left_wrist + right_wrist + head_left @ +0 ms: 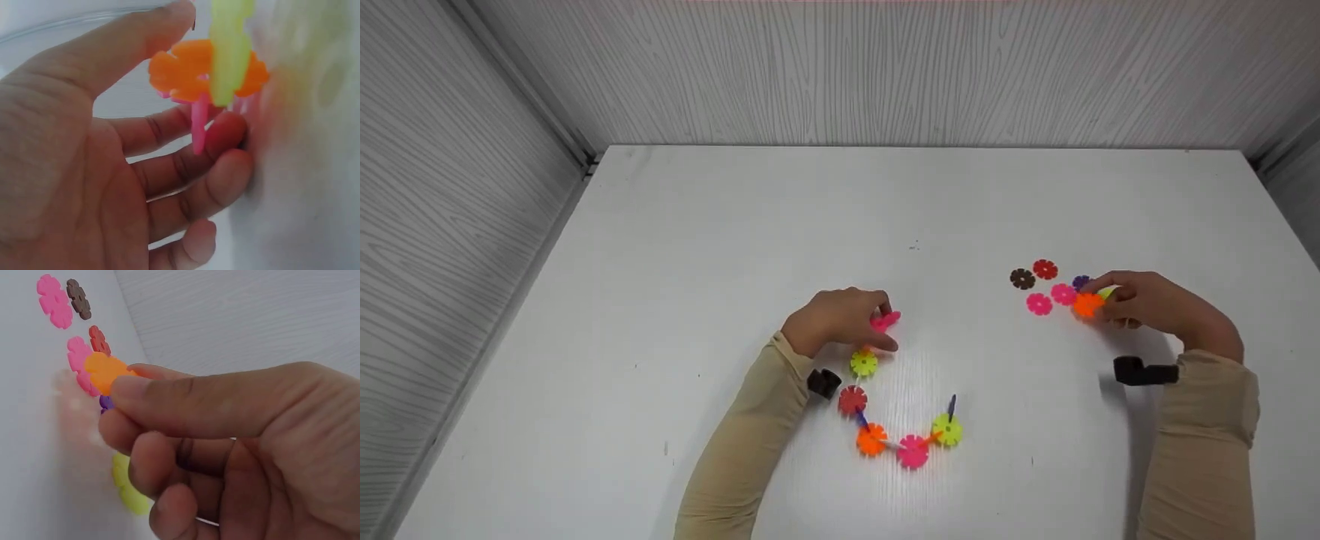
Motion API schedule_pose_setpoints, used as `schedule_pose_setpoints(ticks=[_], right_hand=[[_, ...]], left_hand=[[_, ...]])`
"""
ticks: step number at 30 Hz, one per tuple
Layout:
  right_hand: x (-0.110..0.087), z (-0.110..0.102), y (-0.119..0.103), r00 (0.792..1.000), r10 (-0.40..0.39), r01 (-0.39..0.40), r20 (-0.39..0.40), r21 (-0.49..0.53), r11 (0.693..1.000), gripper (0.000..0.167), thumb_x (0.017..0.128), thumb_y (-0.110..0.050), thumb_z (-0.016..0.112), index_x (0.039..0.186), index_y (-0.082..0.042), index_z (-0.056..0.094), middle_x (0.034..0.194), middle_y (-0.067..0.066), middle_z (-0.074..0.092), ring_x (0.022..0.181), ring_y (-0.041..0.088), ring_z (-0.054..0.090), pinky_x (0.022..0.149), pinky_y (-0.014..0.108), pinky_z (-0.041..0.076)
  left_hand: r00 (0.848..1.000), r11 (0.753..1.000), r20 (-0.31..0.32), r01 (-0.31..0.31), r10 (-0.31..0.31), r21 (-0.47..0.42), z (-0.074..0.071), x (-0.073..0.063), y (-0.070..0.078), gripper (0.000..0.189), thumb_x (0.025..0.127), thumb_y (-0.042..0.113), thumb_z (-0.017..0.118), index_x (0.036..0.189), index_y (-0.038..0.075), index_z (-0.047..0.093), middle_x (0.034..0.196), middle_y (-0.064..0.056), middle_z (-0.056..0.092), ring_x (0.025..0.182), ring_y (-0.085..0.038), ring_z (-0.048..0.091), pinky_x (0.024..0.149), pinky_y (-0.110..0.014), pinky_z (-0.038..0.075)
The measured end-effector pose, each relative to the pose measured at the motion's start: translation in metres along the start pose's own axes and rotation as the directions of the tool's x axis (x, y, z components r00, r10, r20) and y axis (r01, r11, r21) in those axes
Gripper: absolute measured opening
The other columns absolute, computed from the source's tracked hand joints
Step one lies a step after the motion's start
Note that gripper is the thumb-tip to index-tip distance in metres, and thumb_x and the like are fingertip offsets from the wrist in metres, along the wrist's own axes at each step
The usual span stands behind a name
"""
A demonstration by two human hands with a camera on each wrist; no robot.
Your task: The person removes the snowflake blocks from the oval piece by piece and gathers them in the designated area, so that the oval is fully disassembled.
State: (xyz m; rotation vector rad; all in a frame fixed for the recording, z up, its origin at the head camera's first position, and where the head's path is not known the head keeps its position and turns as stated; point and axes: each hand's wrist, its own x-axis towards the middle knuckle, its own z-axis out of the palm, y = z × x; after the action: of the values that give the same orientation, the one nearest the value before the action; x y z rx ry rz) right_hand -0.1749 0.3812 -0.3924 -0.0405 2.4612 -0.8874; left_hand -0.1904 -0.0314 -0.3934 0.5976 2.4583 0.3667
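Observation:
In the head view, a curved chain of slotted flower discs lies on the table, with yellow (864, 363), red, orange and pink (913, 452) among its colours. At its upper left end, my left hand (844, 319) is around a pink disc (887, 321). The left wrist view has the loosely bent fingers beside pink pieces (199, 124), below an orange disc (180, 70); the thumb stands apart from them. Over on the right, my right hand (1147, 304) pinches an orange flower disc (101, 374) between thumb and index finger, close over the loose discs.
Loose discs around the right hand are brown (1022, 279), red (1045, 269), pink (1039, 304), purple (1081, 283) and yellow (129, 484). The white table (735, 225) meets a grained panel (885, 67) at the back. A black wrist camera (1144, 371) sits on the right sleeve.

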Motion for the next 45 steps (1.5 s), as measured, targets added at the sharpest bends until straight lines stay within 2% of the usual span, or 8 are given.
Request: schedule_pose_setpoints(ticks=[8, 12, 19, 24, 30, 34, 39, 45], right_hand=[[0.001, 0.001, 0.009, 0.995, 0.073, -0.074, 0.064, 0.006, 0.997, 0.045, 0.095, -0.021, 0.058, 0.136, -0.005, 0.050, 0.095, 0.003, 0.057, 0.079, 0.016, 0.053, 0.069, 0.027, 0.047], [0.000, 0.001, 0.008, 0.995, 0.075, -0.076, 0.061, 0.013, 0.997, 0.045, 0.093, -0.021, 0.058, 0.135, -0.005, 0.051, 0.092, 0.003, 0.056, 0.075, 0.015, 0.052, 0.067, 0.027, 0.045], [0.000, -0.002, 0.009, 0.996, 0.081, -0.082, 0.034, 0.048, 0.995, 0.042, 0.094, -0.022, 0.059, 0.132, -0.008, 0.053, 0.081, 0.000, 0.056, 0.069, 0.013, 0.051, 0.067, 0.028, 0.043], [-0.002, -0.005, 0.003, 0.999, 0.052, -0.052, 0.007, 0.066, 0.996, 0.039, 0.095, -0.022, 0.057, 0.131, -0.007, 0.055, 0.082, 0.001, 0.058, 0.068, 0.015, 0.052, 0.065, 0.028, 0.045], [-0.005, -0.001, -0.016, 0.999, -0.011, 0.011, -0.046, 0.016, 1.000, 0.039, 0.096, -0.029, 0.057, 0.129, -0.007, 0.055, 0.087, 0.006, 0.062, 0.076, 0.018, 0.058, 0.070, 0.030, 0.049], [0.001, 0.003, -0.027, 0.998, -0.040, 0.038, -0.057, -0.028, 0.999, 0.038, 0.098, -0.025, 0.054, 0.130, -0.006, 0.054, 0.088, 0.007, 0.064, 0.077, 0.018, 0.059, 0.071, 0.030, 0.049], [0.006, 0.007, -0.035, 0.997, -0.050, 0.047, -0.054, -0.053, 0.998, 0.040, 0.099, -0.023, 0.051, 0.133, -0.005, 0.051, 0.101, 0.013, 0.065, 0.080, 0.019, 0.059, 0.073, 0.031, 0.050], [0.010, 0.013, -0.046, 0.996, -0.078, 0.077, -0.048, -0.027, 0.997, 0.039, 0.098, -0.025, 0.053, 0.133, -0.006, 0.051, 0.095, 0.011, 0.066, 0.080, 0.016, 0.059, 0.072, 0.028, 0.049]], left_hand=[[1.000, 0.997, 0.011, 0.012, -0.013, 0.075, 0.000, -0.005, 0.008, 0.047, 0.087, 0.031, 0.067, 0.128, 0.012, 0.053, 0.105, -0.004, 0.064, 0.090, -0.020, 0.056, 0.084, -0.038, 0.049], [1.000, 0.997, 0.001, 0.016, -0.016, 0.070, 0.000, -0.005, 0.008, 0.044, 0.088, 0.026, 0.065, 0.127, 0.011, 0.053, 0.103, -0.004, 0.063, 0.088, -0.019, 0.054, 0.081, -0.036, 0.049], [1.000, 0.997, -0.028, 0.000, 0.002, 0.073, -0.001, -0.005, 0.008, 0.033, 0.087, 0.022, 0.063, 0.117, 0.009, 0.055, 0.090, -0.003, 0.058, 0.079, -0.018, 0.051, 0.068, -0.030, 0.042], [0.999, 0.996, -0.052, -0.010, 0.014, 0.086, -0.002, -0.006, 0.011, 0.034, 0.088, 0.024, 0.065, 0.116, 0.007, 0.056, 0.088, -0.004, 0.057, 0.079, -0.020, 0.052, 0.070, -0.031, 0.043], [0.994, 0.997, -0.106, -0.026, 0.035, 0.078, -0.001, -0.006, 0.013, 0.037, 0.088, 0.027, 0.067, 0.118, 0.006, 0.057, 0.093, -0.006, 0.062, 0.081, -0.020, 0.055, 0.074, -0.032, 0.049], [0.984, 0.995, -0.168, -0.046, 0.060, 0.085, 0.000, -0.005, 0.013, 0.039, 0.088, 0.028, 0.068, 0.120, 0.008, 0.058, 0.098, -0.007, 0.066, 0.084, -0.021, 0.058, 0.078, -0.034, 0.052], [0.967, 0.993, -0.240, -0.056, 0.081, 0.107, 0.002, -0.002, 0.012, 0.038, 0.087, 0.032, 0.069, 0.120, 0.014, 0.061, 0.103, -0.004, 0.070, 0.086, -0.021, 0.062, 0.076, -0.035, 0.053], [0.961, 0.993, -0.262, -0.069, 0.092, 0.093, 0.005, 0.002, 0.010, 0.037, 0.088, 0.034, 0.067, 0.121, 0.019, 0.063, 0.105, -0.003, 0.072, 0.089, -0.022, 0.063, 0.078, -0.036, 0.052]])
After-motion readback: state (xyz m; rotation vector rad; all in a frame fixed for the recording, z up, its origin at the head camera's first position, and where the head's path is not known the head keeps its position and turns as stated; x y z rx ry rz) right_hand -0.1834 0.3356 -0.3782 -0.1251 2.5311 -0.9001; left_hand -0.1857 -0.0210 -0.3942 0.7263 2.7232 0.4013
